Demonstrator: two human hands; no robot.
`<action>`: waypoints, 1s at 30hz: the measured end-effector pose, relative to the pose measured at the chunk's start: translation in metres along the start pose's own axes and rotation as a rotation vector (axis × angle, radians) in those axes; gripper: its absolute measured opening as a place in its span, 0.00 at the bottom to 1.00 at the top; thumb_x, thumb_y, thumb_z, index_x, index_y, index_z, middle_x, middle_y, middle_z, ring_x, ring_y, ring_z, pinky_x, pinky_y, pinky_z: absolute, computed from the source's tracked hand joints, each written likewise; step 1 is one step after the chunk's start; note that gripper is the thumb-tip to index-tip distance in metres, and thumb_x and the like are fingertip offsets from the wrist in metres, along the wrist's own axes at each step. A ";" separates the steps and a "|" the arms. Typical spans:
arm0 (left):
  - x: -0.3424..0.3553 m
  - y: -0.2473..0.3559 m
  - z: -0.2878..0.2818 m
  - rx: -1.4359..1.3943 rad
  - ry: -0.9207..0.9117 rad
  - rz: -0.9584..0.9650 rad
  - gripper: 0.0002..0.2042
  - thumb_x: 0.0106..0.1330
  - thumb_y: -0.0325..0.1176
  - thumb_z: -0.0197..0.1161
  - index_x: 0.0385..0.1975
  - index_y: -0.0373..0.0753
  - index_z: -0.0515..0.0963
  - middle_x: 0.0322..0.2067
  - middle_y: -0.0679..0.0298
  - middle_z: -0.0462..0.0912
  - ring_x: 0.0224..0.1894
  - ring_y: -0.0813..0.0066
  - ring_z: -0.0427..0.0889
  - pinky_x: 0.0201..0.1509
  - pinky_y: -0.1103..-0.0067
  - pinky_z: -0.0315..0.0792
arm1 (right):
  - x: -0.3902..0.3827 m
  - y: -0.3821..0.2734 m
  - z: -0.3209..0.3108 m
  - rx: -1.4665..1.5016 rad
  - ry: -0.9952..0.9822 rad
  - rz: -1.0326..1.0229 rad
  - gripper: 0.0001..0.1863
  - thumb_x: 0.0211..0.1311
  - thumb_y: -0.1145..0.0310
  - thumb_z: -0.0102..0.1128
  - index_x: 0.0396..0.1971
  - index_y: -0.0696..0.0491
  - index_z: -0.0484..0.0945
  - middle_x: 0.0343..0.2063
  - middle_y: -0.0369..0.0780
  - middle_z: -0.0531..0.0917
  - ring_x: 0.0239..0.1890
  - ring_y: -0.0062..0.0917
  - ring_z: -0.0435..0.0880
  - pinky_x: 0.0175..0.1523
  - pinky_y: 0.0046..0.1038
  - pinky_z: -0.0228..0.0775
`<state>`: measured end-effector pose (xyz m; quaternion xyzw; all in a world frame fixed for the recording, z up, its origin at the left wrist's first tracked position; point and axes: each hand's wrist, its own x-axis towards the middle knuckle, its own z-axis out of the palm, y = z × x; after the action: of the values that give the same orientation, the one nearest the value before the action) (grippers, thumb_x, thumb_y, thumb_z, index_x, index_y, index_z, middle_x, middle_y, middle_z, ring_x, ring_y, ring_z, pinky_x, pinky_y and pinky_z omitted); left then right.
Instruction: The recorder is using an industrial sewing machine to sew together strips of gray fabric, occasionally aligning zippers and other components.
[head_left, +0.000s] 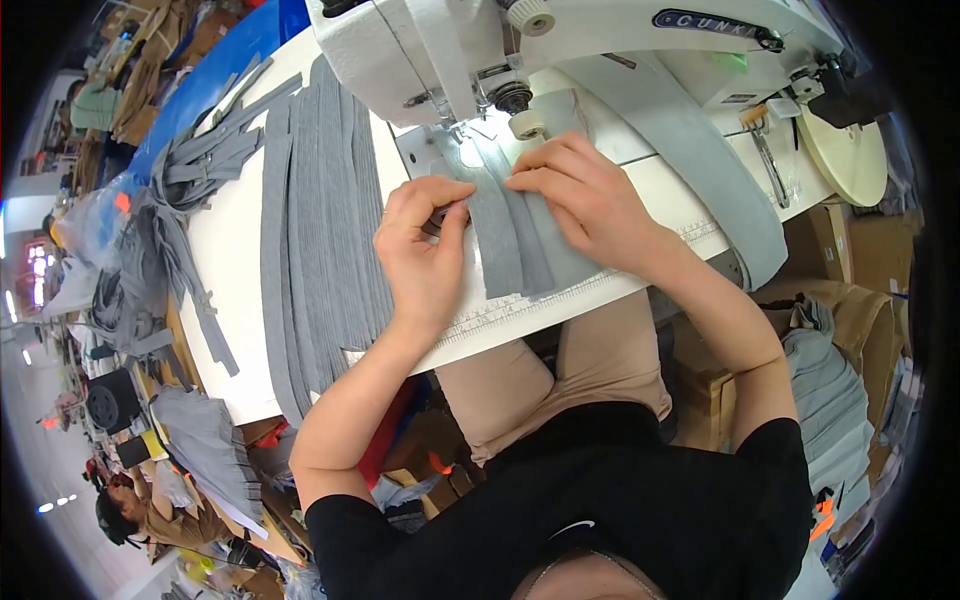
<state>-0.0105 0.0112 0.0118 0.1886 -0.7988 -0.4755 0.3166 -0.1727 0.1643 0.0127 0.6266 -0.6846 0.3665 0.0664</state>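
Observation:
My left hand [425,240] pinches the left edge of a grey fabric strip [500,245] that lies on the white sewing table [235,290]. My right hand [585,200] presses flat on the same strip just in front of the presser foot [470,128] of a white sewing machine [440,50]. The strip runs from under the needle toward the table's near edge, over a printed ruler [520,305]. A wider grey band [700,150] curves off to the right of the machine.
A thick stack of long grey strips [325,230] lies left of my hands. More loose grey strips [190,170] hang over the far left table edge. The machine's handwheel [850,155] is at right. Cardboard boxes and folded grey cloth [830,390] stand at lower right.

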 end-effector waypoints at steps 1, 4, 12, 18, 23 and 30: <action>0.000 0.001 0.001 0.005 0.003 -0.002 0.08 0.63 0.14 0.64 0.39 0.32 0.84 0.43 0.60 0.84 0.45 0.74 0.83 0.48 0.81 0.76 | 0.000 0.000 0.001 0.005 0.000 -0.003 0.15 0.55 0.81 0.60 0.43 0.54 0.84 0.42 0.36 0.83 0.48 0.33 0.80 0.51 0.33 0.76; -0.001 0.000 0.003 0.069 0.019 0.039 0.10 0.62 0.15 0.65 0.39 0.33 0.87 0.42 0.59 0.87 0.49 0.72 0.85 0.50 0.79 0.77 | 0.001 0.002 0.002 0.064 -0.014 0.003 0.16 0.57 0.83 0.59 0.45 0.55 0.84 0.44 0.38 0.84 0.50 0.35 0.80 0.52 0.35 0.76; -0.002 -0.009 0.003 0.184 0.025 0.098 0.09 0.57 0.21 0.71 0.37 0.40 0.90 0.42 0.65 0.88 0.48 0.64 0.84 0.64 0.68 0.70 | -0.001 0.001 0.001 0.066 -0.042 0.021 0.15 0.56 0.83 0.60 0.43 0.56 0.85 0.45 0.38 0.84 0.50 0.35 0.80 0.52 0.34 0.76; 0.002 -0.006 0.005 0.179 0.030 0.088 0.10 0.58 0.21 0.70 0.39 0.39 0.89 0.44 0.63 0.88 0.45 0.64 0.83 0.58 0.70 0.70 | -0.001 0.001 0.001 0.039 -0.061 0.035 0.18 0.55 0.83 0.58 0.45 0.56 0.84 0.48 0.36 0.84 0.54 0.34 0.79 0.57 0.36 0.72; 0.003 -0.006 0.003 0.243 0.003 0.120 0.12 0.60 0.21 0.70 0.42 0.39 0.89 0.46 0.63 0.88 0.47 0.64 0.82 0.58 0.71 0.70 | 0.000 0.000 0.000 0.000 -0.096 0.044 0.20 0.55 0.82 0.57 0.48 0.55 0.84 0.53 0.36 0.84 0.58 0.35 0.78 0.61 0.37 0.67; -0.001 -0.002 0.003 0.179 -0.027 0.004 0.13 0.61 0.20 0.68 0.45 0.38 0.89 0.47 0.60 0.84 0.49 0.63 0.82 0.55 0.72 0.75 | -0.001 -0.001 0.001 -0.038 -0.107 0.038 0.21 0.56 0.82 0.57 0.50 0.55 0.83 0.56 0.35 0.83 0.60 0.36 0.76 0.62 0.38 0.65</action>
<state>-0.0119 0.0122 0.0087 0.2080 -0.8426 -0.4042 0.2887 -0.1711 0.1645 0.0113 0.6307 -0.7059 0.3204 0.0344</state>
